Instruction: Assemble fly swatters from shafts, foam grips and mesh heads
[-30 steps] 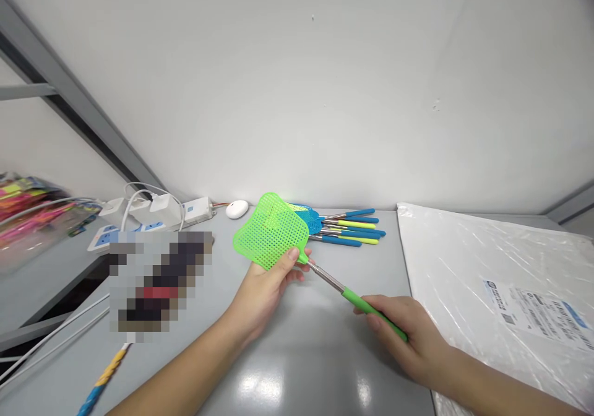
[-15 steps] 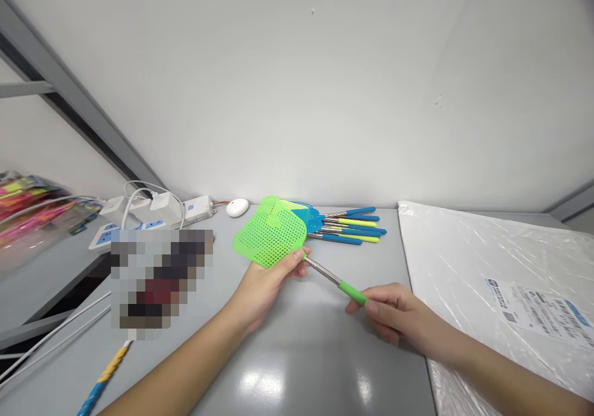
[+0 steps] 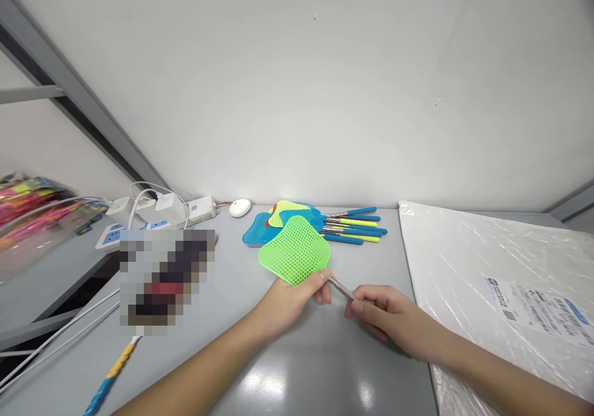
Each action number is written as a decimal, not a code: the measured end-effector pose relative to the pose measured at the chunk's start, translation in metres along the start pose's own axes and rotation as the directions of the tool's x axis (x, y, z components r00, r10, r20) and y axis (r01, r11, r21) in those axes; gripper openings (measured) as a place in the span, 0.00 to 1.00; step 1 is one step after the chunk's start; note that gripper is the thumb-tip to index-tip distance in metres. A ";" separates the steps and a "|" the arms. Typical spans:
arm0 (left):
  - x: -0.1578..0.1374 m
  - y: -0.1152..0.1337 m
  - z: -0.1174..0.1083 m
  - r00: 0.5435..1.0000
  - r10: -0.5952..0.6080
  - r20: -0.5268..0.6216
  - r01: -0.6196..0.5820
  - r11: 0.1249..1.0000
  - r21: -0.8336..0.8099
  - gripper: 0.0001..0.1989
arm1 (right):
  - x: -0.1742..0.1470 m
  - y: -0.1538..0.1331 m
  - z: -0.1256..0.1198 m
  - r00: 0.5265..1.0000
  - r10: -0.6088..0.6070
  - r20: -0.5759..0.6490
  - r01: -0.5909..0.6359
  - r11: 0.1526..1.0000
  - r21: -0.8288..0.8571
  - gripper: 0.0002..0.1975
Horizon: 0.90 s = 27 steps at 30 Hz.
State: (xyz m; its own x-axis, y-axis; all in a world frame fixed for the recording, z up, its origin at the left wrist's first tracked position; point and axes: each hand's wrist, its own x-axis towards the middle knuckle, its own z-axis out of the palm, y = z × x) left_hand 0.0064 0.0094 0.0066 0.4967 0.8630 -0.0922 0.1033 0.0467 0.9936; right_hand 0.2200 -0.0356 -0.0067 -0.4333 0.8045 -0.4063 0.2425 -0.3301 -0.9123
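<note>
A bright green fly swatter (image 3: 297,252) with a perforated head is held above the grey table in both hands. My left hand (image 3: 297,301) is closed on its neck, thumb on top, just below the head. Further down, my right hand (image 3: 387,314) is closed around the metal shaft near the grip. Most of the green grip is hidden under that hand. Behind the green head lies a pile of blue and yellow fly swatters (image 3: 260,229), their handles pointing right.
A white plastic package (image 3: 455,255) with a label lies at the right. On the left are a power strip (image 3: 111,235) with chargers and cables, a white oval case (image 3: 240,207), a pixelated object (image 3: 171,280) on a cable, and colourful bagged goods (image 3: 37,208).
The green fly swatter's head and my left hand have moved right and toward me. My right hand has slid from the grip's end up to the shaft. More of the pile shows.
</note>
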 end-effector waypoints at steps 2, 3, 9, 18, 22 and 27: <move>-0.002 0.001 0.002 1.000 -0.003 0.025 0.003 1.000 0.018 0.21 | 0.000 -0.001 0.000 1.000 0.000 0.003 0.000 1.000 0.009 0.20; -0.004 0.001 0.003 0.999 -0.009 0.035 0.008 1.000 0.023 0.22 | 0.000 -0.002 0.000 1.000 0.000 0.012 0.000 1.000 0.009 0.21; -0.008 0.000 0.007 0.999 -0.030 0.014 0.030 0.999 0.019 0.22 | -0.002 -0.003 -0.002 0.999 0.013 0.049 -0.012 1.000 -0.022 0.21; -0.010 -0.008 0.013 0.990 -0.084 -0.114 0.084 0.996 -0.009 0.24 | -0.003 -0.004 0.000 0.995 -0.094 -0.022 0.083 0.945 -0.315 0.20; -0.010 -0.016 0.011 0.984 -0.057 -0.171 0.055 0.998 -0.015 0.24 | -0.004 -0.002 -0.007 0.915 -0.400 -0.056 0.231 0.631 -0.740 0.18; -0.011 -0.017 0.012 0.977 -0.036 -0.210 0.034 0.999 -0.012 0.25 | -0.006 0.007 -0.010 0.776 -0.631 -0.007 0.183 0.236 -0.954 0.15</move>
State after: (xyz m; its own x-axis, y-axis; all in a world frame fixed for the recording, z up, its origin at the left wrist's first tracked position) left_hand 0.0092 -0.0067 -0.0096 0.3011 0.9470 -0.1120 0.1098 0.0823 0.9905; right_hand 0.2327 -0.0377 -0.0104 -0.4828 0.8360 0.2607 0.8065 0.5405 -0.2396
